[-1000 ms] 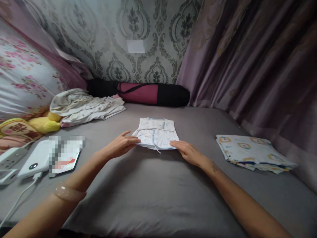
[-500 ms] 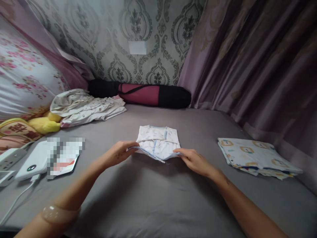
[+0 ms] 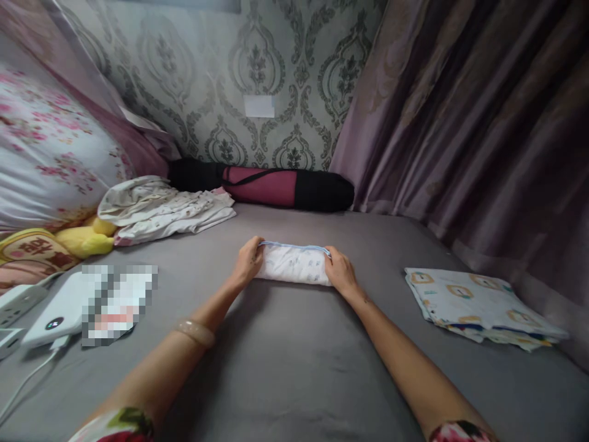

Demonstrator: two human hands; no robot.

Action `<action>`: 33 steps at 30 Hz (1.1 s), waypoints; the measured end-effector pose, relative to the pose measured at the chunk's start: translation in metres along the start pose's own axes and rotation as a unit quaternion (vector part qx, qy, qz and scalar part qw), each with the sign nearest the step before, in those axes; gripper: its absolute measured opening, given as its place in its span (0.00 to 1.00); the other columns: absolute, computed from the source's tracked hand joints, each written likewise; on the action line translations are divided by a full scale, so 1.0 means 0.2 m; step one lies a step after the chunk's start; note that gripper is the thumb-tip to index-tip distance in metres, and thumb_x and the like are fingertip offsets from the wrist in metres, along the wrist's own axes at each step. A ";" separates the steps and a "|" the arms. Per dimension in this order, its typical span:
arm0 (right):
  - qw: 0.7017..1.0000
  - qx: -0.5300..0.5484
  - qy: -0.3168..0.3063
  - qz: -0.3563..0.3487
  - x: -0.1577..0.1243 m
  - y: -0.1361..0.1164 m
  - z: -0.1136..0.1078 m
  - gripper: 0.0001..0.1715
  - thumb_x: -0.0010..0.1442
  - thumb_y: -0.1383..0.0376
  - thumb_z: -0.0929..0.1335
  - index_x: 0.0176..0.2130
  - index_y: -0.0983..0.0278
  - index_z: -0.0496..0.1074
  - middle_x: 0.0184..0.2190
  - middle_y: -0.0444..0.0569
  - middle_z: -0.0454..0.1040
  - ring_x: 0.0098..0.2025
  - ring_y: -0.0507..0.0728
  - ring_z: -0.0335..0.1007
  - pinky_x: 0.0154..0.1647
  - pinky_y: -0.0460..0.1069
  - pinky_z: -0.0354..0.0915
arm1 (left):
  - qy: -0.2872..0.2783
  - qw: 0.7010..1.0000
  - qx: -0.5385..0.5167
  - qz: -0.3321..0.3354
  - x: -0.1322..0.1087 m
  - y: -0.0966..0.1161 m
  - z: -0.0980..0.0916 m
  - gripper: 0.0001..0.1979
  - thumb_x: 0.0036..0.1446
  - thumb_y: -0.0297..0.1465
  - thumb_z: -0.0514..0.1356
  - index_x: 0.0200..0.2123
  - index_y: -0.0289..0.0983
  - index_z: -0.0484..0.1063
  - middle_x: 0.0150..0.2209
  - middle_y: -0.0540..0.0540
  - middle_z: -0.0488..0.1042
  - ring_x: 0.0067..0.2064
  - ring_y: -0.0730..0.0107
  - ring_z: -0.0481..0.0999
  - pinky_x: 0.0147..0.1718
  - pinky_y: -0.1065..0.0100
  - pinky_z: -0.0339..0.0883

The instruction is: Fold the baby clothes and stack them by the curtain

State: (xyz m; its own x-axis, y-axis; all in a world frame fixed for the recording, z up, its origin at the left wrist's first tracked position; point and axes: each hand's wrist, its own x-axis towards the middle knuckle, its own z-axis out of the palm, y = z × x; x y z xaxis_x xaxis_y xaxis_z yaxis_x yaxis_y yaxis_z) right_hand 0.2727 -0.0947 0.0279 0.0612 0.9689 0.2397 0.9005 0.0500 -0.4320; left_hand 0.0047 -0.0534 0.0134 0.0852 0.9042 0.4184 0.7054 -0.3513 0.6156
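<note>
A small white garment with faint prints and light blue trim lies folded into a narrow band on the grey bed sheet. Its blue-edged hem runs along the far side. My left hand grips that hem at the left corner, fingers closed on the cloth. At the opposite corner my right hand pinches the same edge. The folded layers hide the garment's neck and front.
Folded printed cloths lie at the right. On the left are a white power bank with its cable, a phone, a power strip, a yellow plush toy and crumpled cloth. A black and maroon roll bag rests along the wall.
Both hands have moved away from me, carrying the near hem over the garment to its far side. The open front and neckline are now covered, and the garment is shorter.
</note>
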 end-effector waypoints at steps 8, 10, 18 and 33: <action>0.996 -0.075 -0.019 0.036 0.08 0.00 0.07 0.18 0.69 0.64 0.57 0.52 0.60 0.69 0.51 0.53 0.72 0.48 0.58 0.72 0.43 0.49 0.63 | -0.027 0.997 0.068 0.004 0.07 -0.06 0.11 0.13 0.64 0.31 0.45 0.45 0.38 0.67 0.41 0.42 0.72 0.42 0.63 0.71 0.42 0.62 0.65; 0.995 -0.085 -0.025 0.045 0.08 0.01 0.07 0.17 0.70 0.62 0.56 0.50 0.61 0.69 0.50 0.55 0.73 0.48 0.59 0.72 0.43 0.49 0.62 | -0.035 0.996 0.083 -0.005 0.07 -0.07 0.12 0.12 0.64 0.31 0.45 0.45 0.39 0.66 0.42 0.42 0.73 0.42 0.63 0.72 0.42 0.63 0.65; 0.988 -0.071 -0.033 0.133 0.13 0.06 0.09 0.20 0.69 0.59 0.58 0.52 0.67 0.67 0.45 0.61 0.76 0.46 0.62 0.74 0.44 0.51 0.63 | -0.036 0.994 0.093 -0.053 0.08 -0.10 0.15 0.12 0.63 0.32 0.49 0.49 0.36 0.62 0.46 0.35 0.74 0.48 0.58 0.74 0.44 0.61 0.65; 0.991 -0.013 -0.008 0.129 0.14 0.12 -0.02 0.25 0.69 0.61 0.54 0.53 0.71 0.69 0.50 0.65 0.74 0.53 0.64 0.70 0.52 0.55 0.63 | 0.009 0.985 0.132 -0.108 0.09 -0.09 0.06 0.14 0.63 0.31 0.50 0.50 0.32 0.65 0.49 0.34 0.71 0.53 0.56 0.70 0.52 0.57 0.63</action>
State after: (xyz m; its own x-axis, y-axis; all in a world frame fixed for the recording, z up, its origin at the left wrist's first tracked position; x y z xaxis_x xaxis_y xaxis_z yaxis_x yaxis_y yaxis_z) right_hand 0.2972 -0.0677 0.0281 0.2851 0.9521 0.1105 0.8663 -0.2066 -0.4548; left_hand 0.0023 -0.0287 0.0019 -0.0982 0.9458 0.3095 0.8646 -0.0729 0.4971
